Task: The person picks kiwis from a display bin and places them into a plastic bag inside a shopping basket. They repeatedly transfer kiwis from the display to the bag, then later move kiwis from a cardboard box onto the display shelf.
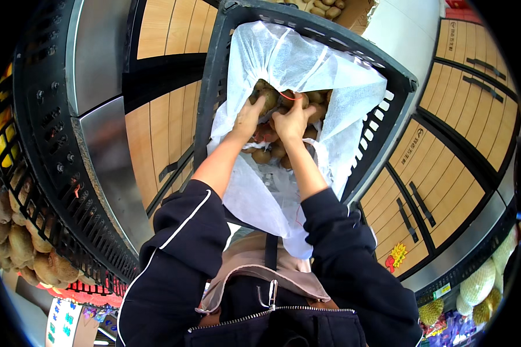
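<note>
A black plastic crate (207, 86) stands before me, lined with white non-woven fabric (351, 93). Brown kiwifruit (262, 155) lie inside the lining, with a thin red cord (288, 96) across them. My left hand (246, 120) reaches in at the left, its thumb against a kiwifruit (268, 100); its other fingers are partly hidden by the fabric and fruit. Beside it, my right hand (291, 122) rests among the fruit with spread fingers, touching several kiwifruit. Whether either hand grips a fruit is unclear.
A black slatted display rack (47, 130) curves along the left, holding more kiwifruit (21, 243). Wood-panelled cabinets (434, 173) with dark handles flank the right. Beyond the crate sits a cardboard box (364, 17) of brown produce. Durians (430, 312) and netted melons (477, 277) appear lower right.
</note>
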Available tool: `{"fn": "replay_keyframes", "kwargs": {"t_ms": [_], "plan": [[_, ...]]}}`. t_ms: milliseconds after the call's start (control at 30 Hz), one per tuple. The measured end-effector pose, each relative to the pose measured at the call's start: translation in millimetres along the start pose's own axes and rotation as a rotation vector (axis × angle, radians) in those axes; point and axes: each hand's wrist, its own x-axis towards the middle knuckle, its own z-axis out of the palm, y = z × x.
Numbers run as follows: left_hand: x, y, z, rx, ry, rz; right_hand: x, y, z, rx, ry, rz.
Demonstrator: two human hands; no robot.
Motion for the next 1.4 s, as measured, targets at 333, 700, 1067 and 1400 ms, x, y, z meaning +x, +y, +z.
{"fn": "replay_keyframes", "kwargs": {"t_ms": [333, 700, 1067, 1400], "plan": [[-4, -4, 6, 0.356, -0.39, 0.053, -80, -9, -93, 0.846, -0.324, 0.154], [-165, 113, -148, -0.943, -0.003, 0.35, -210, -80, -186, 1.01, -0.409, -0.134], [-400, 74, -355, -1.847, 0.045, 0.316, -354, -253, -133, 0.788, -0.908, -0.714], [-432, 30, -464, 0.078, 1.312, 0.021, -459, -445, -13, -0.012, -0.323, -1.655]]}}
